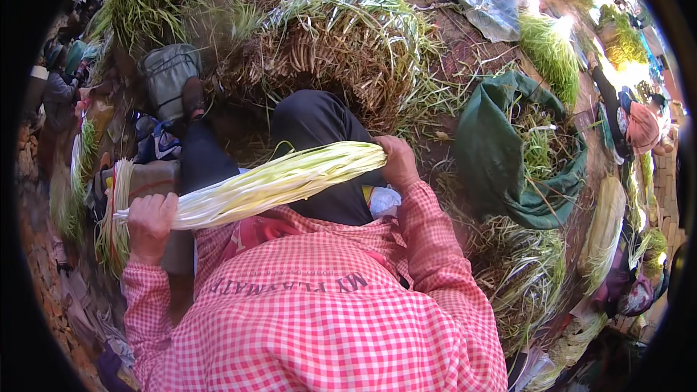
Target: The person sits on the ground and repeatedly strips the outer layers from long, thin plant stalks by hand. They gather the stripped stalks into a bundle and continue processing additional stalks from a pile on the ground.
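Note:
A long bundle of pale white-to-yellow-green leafy stalks (283, 185) lies slantwise across my lap, held at both ends. My left hand (151, 226) is closed around its whiter, narrower end, with thin tips poking out past the fist. At the yellow-green end, my right hand (400, 160) grips the bundle, its fingers partly hidden behind it. Beneath is a dark trouser leg with a bent knee (318, 114). Close to my left hand stands another pale bundle (121, 196) tied with a red band, leaning by a grey block-like seat or box (158, 179).
A large heap of rooted green stalks (337, 54) lies ahead of my knees. To the right sits a green cloth sack (490, 147) holding leaf scraps, with more loose stalks (523, 272) below it. A grey-green bag (171, 79) stands at left. Other people (642, 125) are at the edges.

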`<state>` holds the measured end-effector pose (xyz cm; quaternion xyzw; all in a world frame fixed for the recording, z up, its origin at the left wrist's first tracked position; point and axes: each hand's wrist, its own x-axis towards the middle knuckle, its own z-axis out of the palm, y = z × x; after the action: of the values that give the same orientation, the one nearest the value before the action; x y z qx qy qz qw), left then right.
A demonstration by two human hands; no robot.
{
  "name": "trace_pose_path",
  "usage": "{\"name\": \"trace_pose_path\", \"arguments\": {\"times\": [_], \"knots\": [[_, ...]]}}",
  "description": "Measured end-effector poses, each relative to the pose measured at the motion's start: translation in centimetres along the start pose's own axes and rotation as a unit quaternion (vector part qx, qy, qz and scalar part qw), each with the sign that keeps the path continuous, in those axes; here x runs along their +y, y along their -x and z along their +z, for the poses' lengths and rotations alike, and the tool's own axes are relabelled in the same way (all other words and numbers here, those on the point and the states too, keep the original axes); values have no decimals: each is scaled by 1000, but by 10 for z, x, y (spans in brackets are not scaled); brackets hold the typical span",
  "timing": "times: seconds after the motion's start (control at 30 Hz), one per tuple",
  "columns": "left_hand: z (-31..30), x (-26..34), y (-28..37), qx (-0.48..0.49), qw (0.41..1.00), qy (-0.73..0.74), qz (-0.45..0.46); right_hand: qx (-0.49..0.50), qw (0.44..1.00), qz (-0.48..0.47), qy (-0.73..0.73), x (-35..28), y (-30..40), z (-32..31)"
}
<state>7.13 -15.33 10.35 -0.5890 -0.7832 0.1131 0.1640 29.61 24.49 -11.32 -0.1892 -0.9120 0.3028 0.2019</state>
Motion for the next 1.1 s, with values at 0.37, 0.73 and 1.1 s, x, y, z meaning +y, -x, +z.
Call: {"name": "trace_pose_path", "arguments": {"times": [0.37,0.73,1.1], "knots": [[6,9,6,-31,999,22,-24,-97,891,196,-397,34,12,20],[-10,71,9,-115,972,204,-4,-189,944,172,211,41,-36,19],[-32,50,17,-85,989,96,-70,-174,826,517,142,218,64,12]]}}
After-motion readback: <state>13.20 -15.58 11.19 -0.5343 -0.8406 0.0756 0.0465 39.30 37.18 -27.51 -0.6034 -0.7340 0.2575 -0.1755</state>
